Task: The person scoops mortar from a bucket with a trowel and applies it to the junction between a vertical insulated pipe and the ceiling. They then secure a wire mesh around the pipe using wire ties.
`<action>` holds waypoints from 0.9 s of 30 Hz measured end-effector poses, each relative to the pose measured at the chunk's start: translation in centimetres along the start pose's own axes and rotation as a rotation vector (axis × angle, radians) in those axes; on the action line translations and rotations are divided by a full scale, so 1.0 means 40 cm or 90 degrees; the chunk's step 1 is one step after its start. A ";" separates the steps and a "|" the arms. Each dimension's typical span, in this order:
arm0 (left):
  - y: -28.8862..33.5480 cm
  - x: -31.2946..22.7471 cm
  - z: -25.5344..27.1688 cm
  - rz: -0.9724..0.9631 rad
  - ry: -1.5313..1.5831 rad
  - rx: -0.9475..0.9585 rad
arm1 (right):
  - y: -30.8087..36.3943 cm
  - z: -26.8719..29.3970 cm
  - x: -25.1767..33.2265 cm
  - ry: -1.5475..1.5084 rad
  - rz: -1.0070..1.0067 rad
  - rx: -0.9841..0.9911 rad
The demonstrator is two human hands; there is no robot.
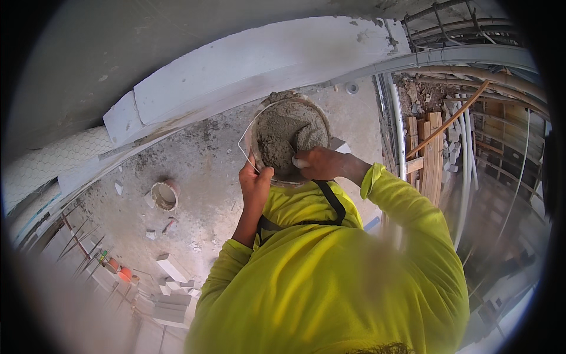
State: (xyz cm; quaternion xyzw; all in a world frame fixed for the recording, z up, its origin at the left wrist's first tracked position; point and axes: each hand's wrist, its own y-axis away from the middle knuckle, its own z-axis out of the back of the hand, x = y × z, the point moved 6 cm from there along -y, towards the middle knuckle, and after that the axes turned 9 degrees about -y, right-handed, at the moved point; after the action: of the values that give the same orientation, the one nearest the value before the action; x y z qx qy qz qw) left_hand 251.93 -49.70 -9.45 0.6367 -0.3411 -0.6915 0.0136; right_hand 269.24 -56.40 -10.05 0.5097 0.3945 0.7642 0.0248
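A round bucket (325,112) of wet grey mortar (277,124) is in front of my body, by the white blocks. My left hand (254,180) closes on its near left rim, beside the thin wire handle (240,141). Over the near right rim, my right hand (321,163) is closed on a tool whose pale end (300,162) pokes out by the thumb. Its working end lies in the mortar and is coated with it, so I cannot tell its exact kind. Next to that hand, the mortar has a scooped hollow and a rounded lump.
White blocks (265,56) form a low wall ahead, under a grey surface. A smaller bucket (165,196) stands on the dusty floor at left, with block pieces (172,267) nearer. Pipes (398,130), timber planks (433,159) and a slanting metal bar (451,118) lie at right.
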 end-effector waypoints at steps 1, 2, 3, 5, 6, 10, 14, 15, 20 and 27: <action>0.003 0.009 0.006 0.006 -0.011 -0.003 | 0.012 -0.005 -0.009 -0.051 0.026 0.009; -0.011 0.011 0.009 -0.001 -0.017 -0.006 | 0.023 0.015 0.012 -0.090 0.054 0.010; -0.011 0.014 0.016 -0.008 -0.024 -0.008 | 0.048 0.015 0.005 -0.250 -0.080 0.036; -0.012 0.017 0.028 0.015 -0.031 -0.013 | 0.076 0.011 -0.009 -0.336 -0.080 0.040; -0.011 0.018 0.035 0.026 -0.035 -0.014 | 0.088 0.008 -0.013 -0.379 -0.079 0.041; -0.020 0.019 0.032 -0.012 0.040 -0.018 | 0.156 0.089 0.007 -0.376 -0.095 -0.035; -0.022 0.028 0.046 -0.011 0.046 -0.025 | 0.275 0.293 0.119 -0.316 -0.046 -0.154; -0.020 0.030 0.051 -0.004 0.036 -0.030 | 0.314 0.359 0.153 -0.267 -0.040 -0.223; -0.019 0.016 0.054 -0.004 0.003 -0.021 | 0.412 0.634 0.261 0.519 0.188 -0.563; -0.015 -0.009 0.056 -0.010 -0.013 -0.029 | 0.425 0.680 0.154 0.588 0.034 -0.764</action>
State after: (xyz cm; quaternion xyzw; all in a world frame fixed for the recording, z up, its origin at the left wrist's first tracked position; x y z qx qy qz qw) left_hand 250.25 -48.07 -9.51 0.6315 -0.3207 -0.7057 0.0189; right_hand 294.19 -49.66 9.92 0.0463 -0.1314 0.9839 0.1118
